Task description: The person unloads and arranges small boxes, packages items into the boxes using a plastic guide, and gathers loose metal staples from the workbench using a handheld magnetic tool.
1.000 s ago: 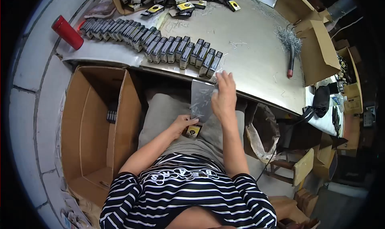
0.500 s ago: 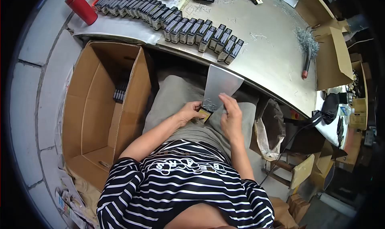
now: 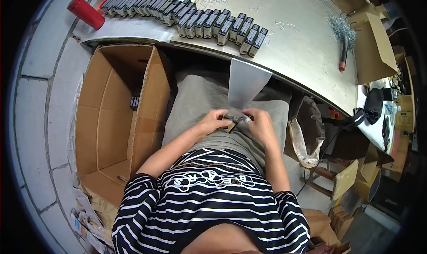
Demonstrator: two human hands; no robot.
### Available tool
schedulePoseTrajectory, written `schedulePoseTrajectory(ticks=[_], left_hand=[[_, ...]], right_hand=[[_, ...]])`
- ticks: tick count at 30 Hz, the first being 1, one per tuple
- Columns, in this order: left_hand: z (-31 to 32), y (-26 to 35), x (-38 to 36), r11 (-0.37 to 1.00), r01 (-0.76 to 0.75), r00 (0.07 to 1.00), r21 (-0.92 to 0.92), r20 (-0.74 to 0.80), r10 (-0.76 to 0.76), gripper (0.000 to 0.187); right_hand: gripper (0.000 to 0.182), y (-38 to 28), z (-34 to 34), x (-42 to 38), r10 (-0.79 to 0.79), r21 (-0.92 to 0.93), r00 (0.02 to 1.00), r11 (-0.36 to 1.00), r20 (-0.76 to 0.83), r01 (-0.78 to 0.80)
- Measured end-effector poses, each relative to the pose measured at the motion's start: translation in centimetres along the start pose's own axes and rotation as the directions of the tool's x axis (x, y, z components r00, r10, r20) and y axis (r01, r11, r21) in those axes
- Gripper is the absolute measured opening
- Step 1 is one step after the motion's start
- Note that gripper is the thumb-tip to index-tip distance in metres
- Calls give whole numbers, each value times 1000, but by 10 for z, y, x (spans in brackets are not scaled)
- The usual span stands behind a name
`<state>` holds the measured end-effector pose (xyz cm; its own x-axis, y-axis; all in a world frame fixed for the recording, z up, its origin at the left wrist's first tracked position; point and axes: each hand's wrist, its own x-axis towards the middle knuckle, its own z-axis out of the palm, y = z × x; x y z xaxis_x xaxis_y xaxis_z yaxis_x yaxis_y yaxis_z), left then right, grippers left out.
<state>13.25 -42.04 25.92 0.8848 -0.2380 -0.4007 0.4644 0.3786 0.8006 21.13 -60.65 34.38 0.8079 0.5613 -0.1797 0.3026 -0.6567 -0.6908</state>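
My left hand (image 3: 213,122) grips a small yellow-and-black box (image 3: 231,127) over my lap, with the thumb along its near side. My right hand (image 3: 261,126) is at the box's upper end, its thumb and fingers bent together there. What those fingers pinch is too small to make out. Just beyond my hands, a grey funnel-like sheet (image 3: 247,86) slopes down from the table edge, narrow end towards the box. My fingers partly hide the box's opening.
A long row of small dark boxes (image 3: 209,25) stands on the table (image 3: 307,54), with loose nails scattered behind. A magnetic-looking rod (image 3: 343,58) bears a nail clump. A red flask (image 3: 86,13) is at left. Beside my lap stands a deep cardboard carton (image 3: 111,107) holding several packed boxes.
My right hand has gone from open beside the sheet to bent fingers at the box. The small metal pieces at the sheet's lower end no longer show. The whole view has shifted slightly.
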Motion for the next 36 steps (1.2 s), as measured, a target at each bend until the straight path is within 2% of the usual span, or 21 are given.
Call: schedulePoseTrajectory(ticks=[2,3,4,6,7,10,11,13,15,17,18,20,22,23,24,25,28,29,31,34,36], left_hand=[[17,19,-6,991,-55,998,119,-24,58,33],[26,33,-12,820,-220,944,528,-97,316,40],[34,45,-16,468,-272,827,841,-45,560,49],[46,67,-23,365,-345,768,864,37,639,60],[49,74,-24,255,-411,693,875,118,711,70],[46,89,-20,222,-503,567,835,126,814,77],[46,95,-23,226,-514,535,828,104,838,71],[41,95,-24,372,-535,573,759,2,820,62],[36,89,-24,426,-514,613,745,-29,789,57],[20,78,-19,764,-318,911,561,-42,410,57],[26,78,-22,878,-281,934,388,-100,343,52],[48,84,-29,863,-379,881,334,-154,447,50],[58,89,-33,812,-509,785,286,-233,574,52],[54,83,-32,675,-547,725,495,-122,678,58],[48,77,-30,491,-562,663,665,8,748,65],[47,82,-28,282,-599,573,750,155,805,63],[43,84,-27,215,-515,618,830,186,764,51],[46,84,-27,214,-478,626,852,160,763,45],[41,81,-29,199,-458,627,866,157,763,45],[37,81,-28,177,-476,582,862,158,798,54],[40,80,-33,652,-431,772,624,-119,624,72]], right_hand=[[27,-4,1,-3,9,141,1000,990,-9,-7],[26,-11,0,-4,6,271,1000,963,-10,-3],[26,-21,-3,-5,14,277,1000,961,-13,-10],[21,-45,-10,-4,77,729,987,666,142,-157],[17,-52,-10,-2,40,782,990,609,135,-131],[17,-40,-27,15,-47,569,999,822,19,28],[18,-25,-28,26,-50,354,992,931,-113,87],[20,-17,-40,32,24,259,988,966,-150,16],[19,-20,-43,29,44,372,988,928,-147,14],[17,-24,-44,27,32,706,999,708,-31,0],[17,-17,-40,28,38,708,998,706,-55,13],[38,1,-28,30,-90,891,993,441,-80,112],[63,-1,-21,25,-31,807,997,589,77,-44],[67,-8,-11,21,-41,794,997,607,69,-30],[64,-36,-17,15,-128,917,991,389,-46,93],[64,-39,-14,18,-120,917,992,388,-50,93],[40,-38,-12,21,-181,999,983,-31,33,-39],[40,-35,-14,21,-190,998,981,-35,47,-54],[36,-33,-13,22,-108,964,994,265,22,8],[21,-39,-6,19,-18,962,1000,273,6,-1],[15,-36,4,19,-20,958,994,266,-108,110]])
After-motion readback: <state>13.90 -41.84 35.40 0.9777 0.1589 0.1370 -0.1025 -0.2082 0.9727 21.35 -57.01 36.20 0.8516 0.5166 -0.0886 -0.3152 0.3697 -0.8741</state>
